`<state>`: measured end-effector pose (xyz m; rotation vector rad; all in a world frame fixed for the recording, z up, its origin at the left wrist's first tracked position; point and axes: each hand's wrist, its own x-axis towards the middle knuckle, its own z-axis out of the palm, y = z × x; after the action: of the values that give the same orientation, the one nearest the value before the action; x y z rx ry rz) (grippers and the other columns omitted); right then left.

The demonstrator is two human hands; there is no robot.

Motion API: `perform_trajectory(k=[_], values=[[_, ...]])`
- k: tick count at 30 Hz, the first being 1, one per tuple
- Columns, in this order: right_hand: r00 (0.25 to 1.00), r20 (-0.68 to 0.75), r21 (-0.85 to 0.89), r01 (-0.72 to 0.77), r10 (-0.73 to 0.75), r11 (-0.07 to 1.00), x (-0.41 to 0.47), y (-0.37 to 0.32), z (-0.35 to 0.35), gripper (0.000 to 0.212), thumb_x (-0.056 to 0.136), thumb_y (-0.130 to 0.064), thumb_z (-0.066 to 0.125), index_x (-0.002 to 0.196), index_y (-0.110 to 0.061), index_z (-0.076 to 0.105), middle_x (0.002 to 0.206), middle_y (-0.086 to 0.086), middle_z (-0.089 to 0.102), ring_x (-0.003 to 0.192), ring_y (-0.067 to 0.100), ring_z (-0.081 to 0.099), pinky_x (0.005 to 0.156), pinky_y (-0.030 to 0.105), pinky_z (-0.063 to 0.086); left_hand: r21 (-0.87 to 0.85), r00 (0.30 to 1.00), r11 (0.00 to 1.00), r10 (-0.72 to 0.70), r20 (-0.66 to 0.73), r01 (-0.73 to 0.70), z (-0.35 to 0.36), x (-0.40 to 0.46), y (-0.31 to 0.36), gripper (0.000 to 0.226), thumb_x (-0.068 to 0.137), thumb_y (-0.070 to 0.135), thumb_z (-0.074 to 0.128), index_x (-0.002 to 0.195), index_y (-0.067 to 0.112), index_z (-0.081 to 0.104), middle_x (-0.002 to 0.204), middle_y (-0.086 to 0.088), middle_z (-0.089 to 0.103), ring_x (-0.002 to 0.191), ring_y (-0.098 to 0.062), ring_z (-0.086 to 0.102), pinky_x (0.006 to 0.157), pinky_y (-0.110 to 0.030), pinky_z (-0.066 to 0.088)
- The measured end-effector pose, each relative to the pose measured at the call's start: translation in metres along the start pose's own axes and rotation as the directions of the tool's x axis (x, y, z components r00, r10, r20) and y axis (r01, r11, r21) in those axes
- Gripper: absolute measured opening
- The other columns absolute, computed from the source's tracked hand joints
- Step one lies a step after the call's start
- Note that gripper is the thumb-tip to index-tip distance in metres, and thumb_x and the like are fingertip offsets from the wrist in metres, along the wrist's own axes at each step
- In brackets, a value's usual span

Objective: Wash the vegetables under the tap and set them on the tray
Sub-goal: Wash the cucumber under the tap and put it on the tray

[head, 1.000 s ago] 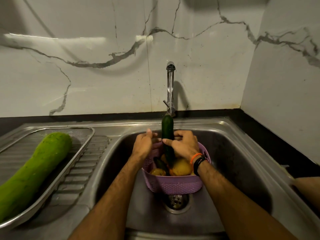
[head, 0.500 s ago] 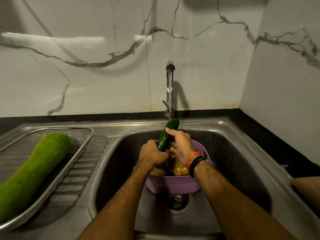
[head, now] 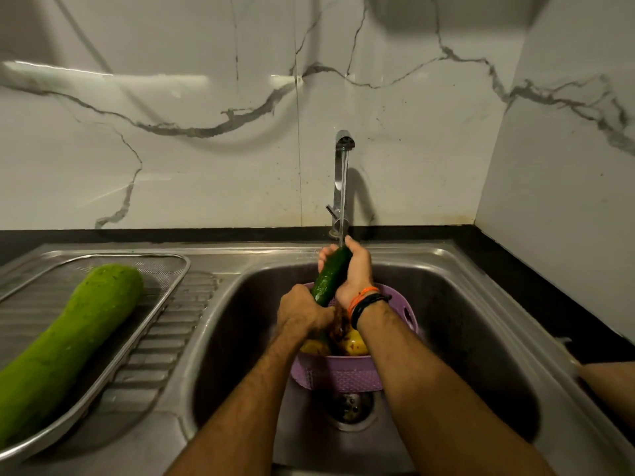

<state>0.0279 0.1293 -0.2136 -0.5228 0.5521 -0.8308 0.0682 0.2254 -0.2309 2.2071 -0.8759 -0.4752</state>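
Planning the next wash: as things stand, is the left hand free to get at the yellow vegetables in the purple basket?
Probably not yet: the left hand grips the cucumber's lower end directly above the yellow vegetables in the purple basket.

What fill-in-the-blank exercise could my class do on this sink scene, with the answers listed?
1. Both hands, the left hand and the right hand, hold the ____ under the tap.
2. The big green gourd lies on the metal ____.
3. The basket in the sink is ____ in colour.

Answers: cucumber; tray; purple
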Motion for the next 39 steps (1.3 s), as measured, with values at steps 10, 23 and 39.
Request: perform_trajectory(k=[10,23,39], values=[[0.999,0.048,-0.083,0.015,-0.011,0.996,0.006,0.005,0.009,0.024,0.09,-0.018,0.057,0.067,-0.011,0.054,0.056,0.003,0.053,0.048,0.015,0.05,0.047,0.022,0.045,-0.129,0.999,0.991,-0.042,-0.006,0.041,-0.001,0.001,0.003,0.028,0.076,0.027,0.069,0.095,0.007,0.063,0.09,-0.009,0.068,0.08,-0.024,0.067,0.072,-0.031,0.058],[0.928,-0.143,-0.428,0.256,-0.345,0.867,0.014,0.008,0.014,0.034,0.097,-0.027,0.058,0.07,-0.007,0.059,0.054,0.003,0.055,0.043,0.015,0.052,0.045,0.027,0.048,-0.136,1.0,0.99,0.026,0.004,-0.025,0.002,-0.005,0.008,0.025,0.082,0.026,0.072,0.07,0.016,0.053,0.067,-0.001,0.058,0.063,-0.017,0.06,0.057,-0.025,0.051],[0.955,0.009,-0.315,0.283,-0.296,0.906,0.011,0.012,0.013,0.017,0.095,-0.01,0.057,0.077,-0.009,0.058,0.063,0.003,0.055,0.051,0.014,0.052,0.044,0.025,0.046,-0.389,0.991,0.916,-0.057,0.119,0.099,0.003,0.002,0.003,0.012,0.081,0.006,0.061,0.07,0.01,0.06,0.065,-0.009,0.063,0.056,-0.021,0.057,0.058,-0.03,0.048]])
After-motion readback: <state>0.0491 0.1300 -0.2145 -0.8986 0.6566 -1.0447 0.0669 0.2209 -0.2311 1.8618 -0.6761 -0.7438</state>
